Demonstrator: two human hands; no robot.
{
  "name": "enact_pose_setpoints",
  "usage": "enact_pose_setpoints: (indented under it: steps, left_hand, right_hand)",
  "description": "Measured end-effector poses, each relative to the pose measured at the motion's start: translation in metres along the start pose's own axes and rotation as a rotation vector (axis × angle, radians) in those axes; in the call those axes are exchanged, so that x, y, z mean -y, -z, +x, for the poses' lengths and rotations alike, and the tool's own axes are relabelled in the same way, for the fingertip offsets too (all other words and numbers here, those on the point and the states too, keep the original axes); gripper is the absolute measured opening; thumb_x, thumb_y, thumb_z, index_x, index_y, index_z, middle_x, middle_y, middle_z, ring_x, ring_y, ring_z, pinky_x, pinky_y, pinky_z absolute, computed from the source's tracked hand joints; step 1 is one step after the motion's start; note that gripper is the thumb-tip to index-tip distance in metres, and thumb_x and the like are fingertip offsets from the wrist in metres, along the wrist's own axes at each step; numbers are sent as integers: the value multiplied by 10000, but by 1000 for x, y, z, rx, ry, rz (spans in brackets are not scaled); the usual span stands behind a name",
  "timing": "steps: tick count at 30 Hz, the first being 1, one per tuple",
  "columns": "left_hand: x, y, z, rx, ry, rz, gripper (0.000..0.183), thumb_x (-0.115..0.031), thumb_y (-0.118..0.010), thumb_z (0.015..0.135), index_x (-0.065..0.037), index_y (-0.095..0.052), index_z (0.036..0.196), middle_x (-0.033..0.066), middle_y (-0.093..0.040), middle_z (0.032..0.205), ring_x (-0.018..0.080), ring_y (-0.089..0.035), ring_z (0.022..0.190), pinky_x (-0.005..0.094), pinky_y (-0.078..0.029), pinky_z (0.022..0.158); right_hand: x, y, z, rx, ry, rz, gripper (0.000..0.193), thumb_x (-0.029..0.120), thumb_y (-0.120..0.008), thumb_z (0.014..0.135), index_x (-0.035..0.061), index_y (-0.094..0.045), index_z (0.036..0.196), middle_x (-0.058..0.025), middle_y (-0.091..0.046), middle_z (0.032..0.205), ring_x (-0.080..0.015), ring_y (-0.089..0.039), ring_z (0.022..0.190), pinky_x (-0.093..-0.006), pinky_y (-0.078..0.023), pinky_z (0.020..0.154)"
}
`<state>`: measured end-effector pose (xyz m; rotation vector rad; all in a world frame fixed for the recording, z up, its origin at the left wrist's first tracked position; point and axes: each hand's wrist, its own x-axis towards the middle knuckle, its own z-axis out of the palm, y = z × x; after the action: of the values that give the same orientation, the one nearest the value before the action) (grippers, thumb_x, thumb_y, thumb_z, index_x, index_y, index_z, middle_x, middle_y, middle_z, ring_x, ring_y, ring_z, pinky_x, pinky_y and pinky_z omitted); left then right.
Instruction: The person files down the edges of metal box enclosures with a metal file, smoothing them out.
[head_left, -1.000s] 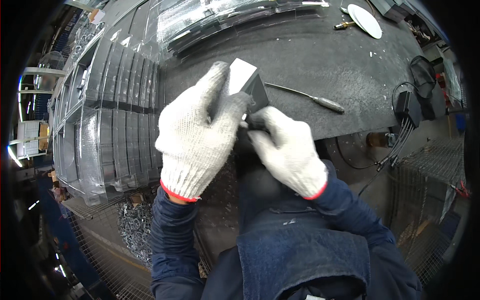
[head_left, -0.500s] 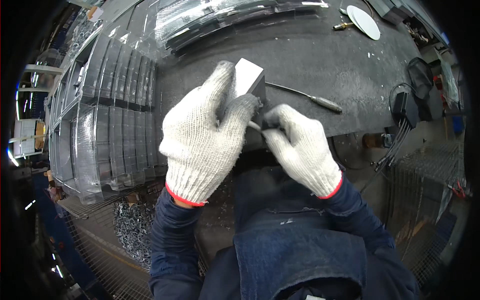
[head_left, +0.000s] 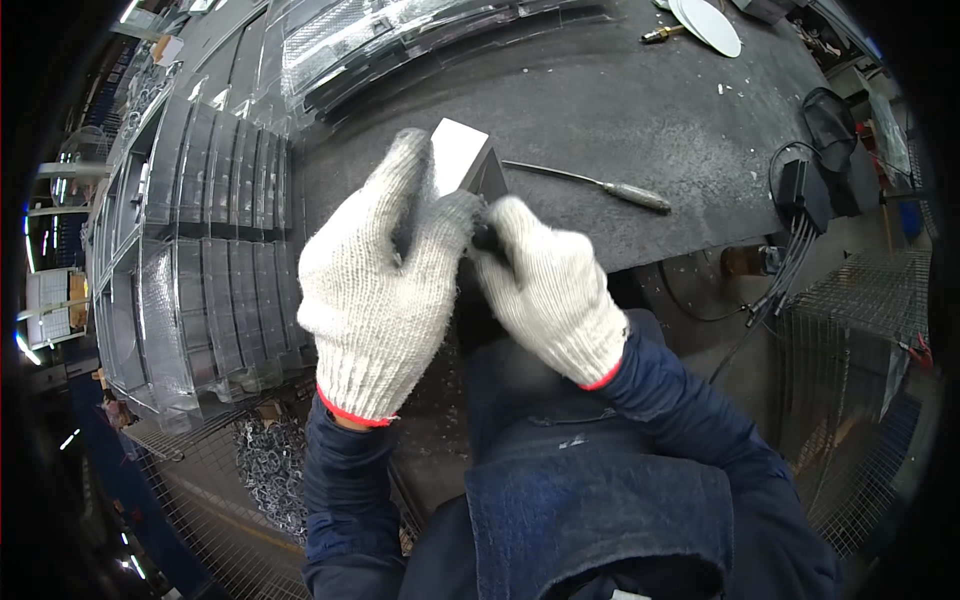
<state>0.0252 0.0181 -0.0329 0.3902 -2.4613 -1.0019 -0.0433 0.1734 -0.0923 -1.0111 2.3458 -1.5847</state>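
Two gloved hands meet near the front edge of a dark worktop (head_left: 600, 110); the left hand (head_left: 375, 280) has its grip pinching a white-and-grey box (head_left: 460, 152) between fingers and thumb, the box jutting out beyond the thumb; the right hand (head_left: 555, 290) curls in at the box's near end, so close that I cannot tell what its grip pinches; a thin tool (head_left: 637, 196) lies right of the box.

No legible lettering, no readable labels or brands, no numbers or signs made out
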Motion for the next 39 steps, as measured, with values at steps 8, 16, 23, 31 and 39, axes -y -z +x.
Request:
enact_pose_setpoints:
  steps: [8, 16, 23, 31, 39]
  left_hand:
    - [-6, 2, -6, 22, 25, 23, 534, -70, -791, 1064, 87, -662, 1557, 228, -815, 1346, 211, -793, 1180, 337, -634, 1019]
    - [-8, 3, -5, 41, 77, -36, 541, -66, -807, 1049, 83, -670, 1551, 229, -812, 1352, 206, -788, 1181, 332, -635, 1015]
    - [4, 2, -12, -6, 74, -161, 478, -118, -867, 1003, 88, -754, 1419, 246, -831, 1285, 292, -818, 1171, 397, -648, 1016]
    - [42, -22, -44, -395, -201, -212, 917, -122, -906, 953, 28, -445, 1731, 173, -750, 1267, 241, -713, 1131, 400, -600, 1070]
    - [52, -30, -85, -276, 147, -372, 747, -63, -915, 950, 79, -550, 1586, 226, -776, 1336, 289, -797, 1168, 400, -652, 1025]
  right_hand:
    - [8, 21, 6, 98, -38, -28, 271, 105, -726, 1021, 70, -653, 1279, -255, -764, 875, -468, -795, 823, -523, -636, 708]
    - [-3, 33, -10, 178, -142, 108, 174, 91, -728, 1033, 51, -679, 1195, -285, -770, 906, -476, -806, 841, -518, -637, 703]
    - [-6, 10, -10, 82, -40, 105, 193, 84, -722, 1051, 62, -658, 1231, -262, -773, 898, -481, -803, 867, -525, -639, 705]
    - [-8, 7, -4, -13, 6, 92, 152, 94, -729, 1049, 51, -697, 1191, -242, -794, 947, -461, -808, 889, -511, -641, 727]
    - [-9, 15, -10, 37, 263, -117, 268, 163, -848, 970, 86, -739, 1203, -131, -734, 877, -340, -762, 789, -430, -606, 704]
